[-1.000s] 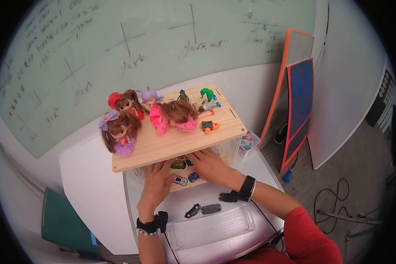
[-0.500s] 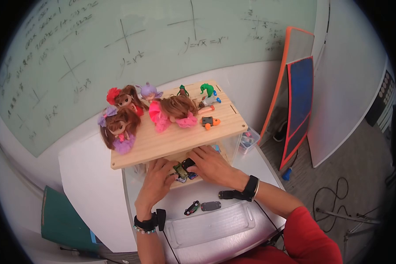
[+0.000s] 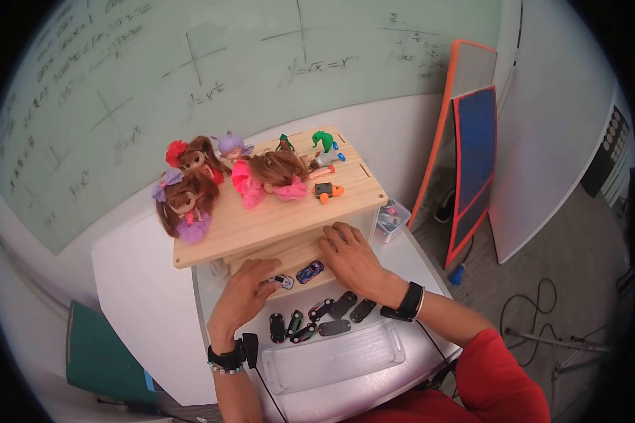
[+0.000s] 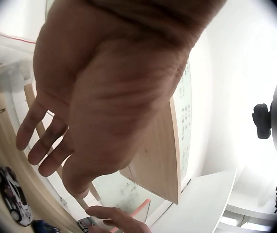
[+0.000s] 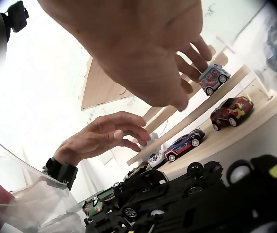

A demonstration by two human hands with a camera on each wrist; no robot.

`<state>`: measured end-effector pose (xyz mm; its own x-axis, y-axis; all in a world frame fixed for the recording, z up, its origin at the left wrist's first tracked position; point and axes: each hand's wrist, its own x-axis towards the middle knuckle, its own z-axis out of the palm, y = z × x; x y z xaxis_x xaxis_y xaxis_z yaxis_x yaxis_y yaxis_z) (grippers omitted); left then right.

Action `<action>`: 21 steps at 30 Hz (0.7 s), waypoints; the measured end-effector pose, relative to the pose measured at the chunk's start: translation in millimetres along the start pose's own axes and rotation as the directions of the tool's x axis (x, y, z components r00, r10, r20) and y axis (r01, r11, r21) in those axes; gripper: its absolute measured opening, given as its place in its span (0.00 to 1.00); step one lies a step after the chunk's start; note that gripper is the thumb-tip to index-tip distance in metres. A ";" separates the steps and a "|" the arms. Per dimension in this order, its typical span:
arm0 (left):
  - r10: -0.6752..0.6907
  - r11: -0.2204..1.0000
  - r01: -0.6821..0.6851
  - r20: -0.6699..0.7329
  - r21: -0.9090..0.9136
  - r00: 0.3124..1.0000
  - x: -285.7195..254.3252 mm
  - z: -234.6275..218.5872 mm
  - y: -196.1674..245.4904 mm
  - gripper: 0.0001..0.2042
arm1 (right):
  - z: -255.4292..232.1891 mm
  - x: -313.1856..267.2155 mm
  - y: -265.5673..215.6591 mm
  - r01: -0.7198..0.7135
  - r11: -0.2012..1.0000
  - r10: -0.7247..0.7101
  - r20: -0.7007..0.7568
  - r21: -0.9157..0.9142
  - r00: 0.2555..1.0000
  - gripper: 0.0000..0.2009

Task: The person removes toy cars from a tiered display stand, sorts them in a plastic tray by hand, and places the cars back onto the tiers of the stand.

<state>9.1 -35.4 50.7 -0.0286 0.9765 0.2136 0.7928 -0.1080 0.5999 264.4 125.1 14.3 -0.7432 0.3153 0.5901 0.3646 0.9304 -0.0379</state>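
My left hand reaches the left front of the lower wooden shelf, its fingers beside a white toy car. A blue toy car sits a little further right on that shelf. Over the shelf's right part is my right hand, fingers extended and nothing gripped. In the right wrist view its fingertips come right at a light blue toy van, with a red flame-patterned toy car below. Several toy cars lie on the table before the shelf, some with black undersides showing.
Dolls and small figures crowd the upper wooden board, which overhangs the lower shelf. A clear ribbed tray lies at the table's near edge. Right of the shelf stands a clear plastic box of small items.
Several toy cars came off the lower shelf onto the table in front, joining those there. Both hands have spread apart, leaving the white and blue cars visible between them.
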 end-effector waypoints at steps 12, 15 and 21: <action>-0.148 0.966 0.139 0.025 0.219 0.989 -36.4 -13.8 24.0 0.25 | -22.0 -25.8 14.2 -0.102 0.944 0.052 0.164 0.313 0.985 0.16; -0.130 0.947 0.119 0.016 0.298 0.991 -58.2 -6.5 21.1 0.28 | -16.6 -33.8 13.5 -0.061 0.962 0.015 0.171 0.267 0.985 0.18; -0.095 0.959 0.111 -0.073 0.260 0.993 -69.1 17.9 1.8 0.31 | 0.1 -40.0 6.1 -0.075 0.989 0.042 0.252 0.125 0.967 0.25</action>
<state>23.4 -99.6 23.2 -0.1479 0.9662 0.2112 0.9156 0.0531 0.3985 296.2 118.2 -9.6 -0.8444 0.3910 0.3661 0.3468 0.9200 -0.1825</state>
